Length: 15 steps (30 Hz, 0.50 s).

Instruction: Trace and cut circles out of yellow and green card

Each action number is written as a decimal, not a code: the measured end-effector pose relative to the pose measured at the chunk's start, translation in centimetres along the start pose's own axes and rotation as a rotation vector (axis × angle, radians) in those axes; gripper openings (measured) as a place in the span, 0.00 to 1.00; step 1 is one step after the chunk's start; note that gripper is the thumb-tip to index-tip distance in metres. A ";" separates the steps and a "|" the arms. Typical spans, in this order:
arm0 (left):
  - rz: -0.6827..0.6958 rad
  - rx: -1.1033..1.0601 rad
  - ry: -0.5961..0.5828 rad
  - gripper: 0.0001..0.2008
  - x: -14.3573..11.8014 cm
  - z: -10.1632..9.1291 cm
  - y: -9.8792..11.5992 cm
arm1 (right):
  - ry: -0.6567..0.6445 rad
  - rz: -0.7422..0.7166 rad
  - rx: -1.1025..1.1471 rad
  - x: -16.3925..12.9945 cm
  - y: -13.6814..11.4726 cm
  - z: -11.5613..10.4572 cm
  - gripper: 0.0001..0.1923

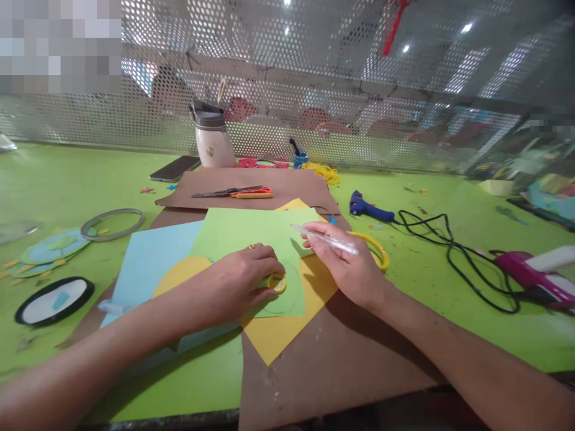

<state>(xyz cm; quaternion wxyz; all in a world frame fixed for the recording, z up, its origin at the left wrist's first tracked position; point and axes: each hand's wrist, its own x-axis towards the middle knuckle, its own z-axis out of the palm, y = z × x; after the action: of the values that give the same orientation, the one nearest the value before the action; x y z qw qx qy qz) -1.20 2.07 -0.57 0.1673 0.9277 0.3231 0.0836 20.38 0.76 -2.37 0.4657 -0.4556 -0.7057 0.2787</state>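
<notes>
Two bare arms and two bare hands

The left hand (245, 278) and the right hand (348, 266) have no gloves on. Both arms are bare all the way to the edge of the picture, with no sleeves, no watch and no bands on the wrists. A small gold ring (251, 246) sits on one finger of the left hand. The fingernails are short and plain, with no paint.

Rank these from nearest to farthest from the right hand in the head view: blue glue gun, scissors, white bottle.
Measured from the right hand:
1. Blue glue gun, just beyond it, slightly to the right.
2. Scissors, farther back on the left, lying on brown paper.
3. White bottle, farthest, back left against the perforated screen.
</notes>
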 end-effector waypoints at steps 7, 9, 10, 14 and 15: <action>0.002 0.007 0.014 0.08 0.0 0.2 0.1 | -0.014 0.002 -0.013 0.1 -0.1 0.1 0.16; -0.003 0.010 0.018 0.07 0.0 0.3 0.0 | -0.013 0.005 -0.012 0.1 -0.1 0.1 0.16; -0.006 0.013 0.023 0.07 0.0 0.4 0.0 | -0.014 0.006 -0.011 0.1 -0.1 0.1 0.16; -0.013 0.023 0.038 0.07 0.0 0.7 -0.1 | -0.022 0.011 -0.016 0.0 -0.1 0.1 0.17; -0.018 0.025 0.039 0.07 0.0 0.7 -0.1 | -0.024 0.013 -0.017 -0.1 -0.2 0.2 0.17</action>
<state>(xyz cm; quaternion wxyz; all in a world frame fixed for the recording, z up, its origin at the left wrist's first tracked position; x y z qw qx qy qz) -1.11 1.96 -1.24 0.1500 0.9250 0.3355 0.0961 20.18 0.64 -2.32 0.4515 -0.4607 -0.7106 0.2809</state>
